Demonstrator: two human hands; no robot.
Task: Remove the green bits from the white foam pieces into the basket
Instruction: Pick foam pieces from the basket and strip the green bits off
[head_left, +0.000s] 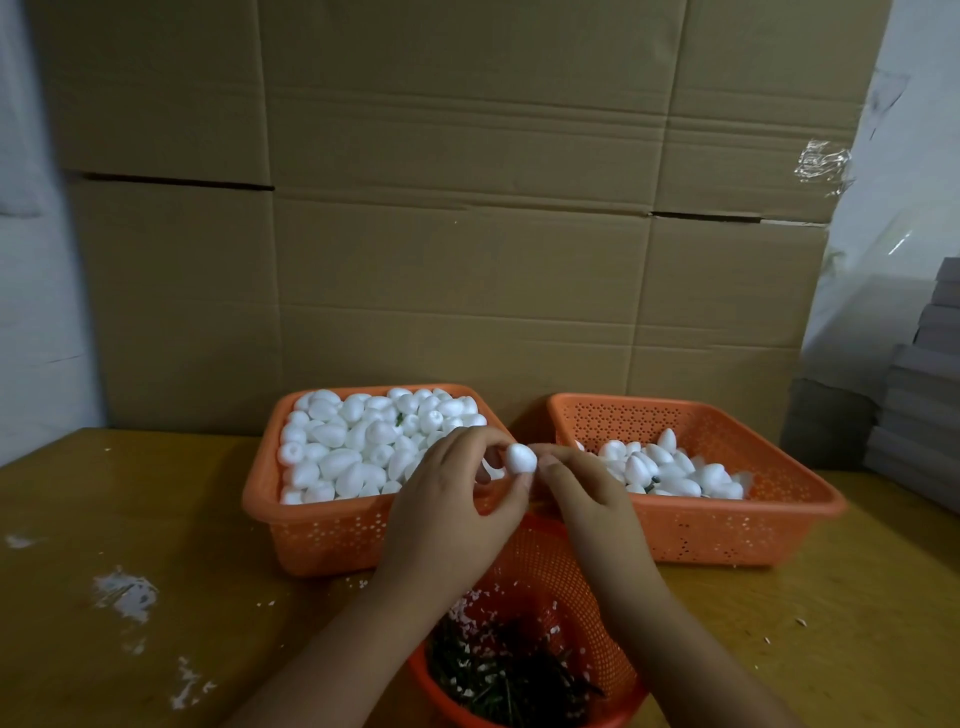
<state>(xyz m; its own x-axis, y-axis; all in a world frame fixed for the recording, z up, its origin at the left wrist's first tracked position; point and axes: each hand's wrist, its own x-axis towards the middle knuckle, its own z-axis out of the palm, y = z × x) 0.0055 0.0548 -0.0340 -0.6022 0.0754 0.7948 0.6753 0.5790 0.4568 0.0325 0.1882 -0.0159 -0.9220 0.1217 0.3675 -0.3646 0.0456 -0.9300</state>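
Above the round basket (597, 587) at the near edge of the desk (156, 519), the left hand (457, 514) pinches a white foam piece (520, 458) between thumb and fingertips, while the right hand (587, 493) nips at its right end, presumably on a green bit hidden by the fingers. Judging by the piles, the job is well along: the left tray (311, 540) brims with smooth, egg-shaped foam, the right tray (727, 530) holds a smaller heap with dark stems showing, and the round basket holds a tangle of thin green bits (498, 675) flecked with crumbs. Both trays are perforated orange plastic; corrugated cardboard (467, 208) stands behind.
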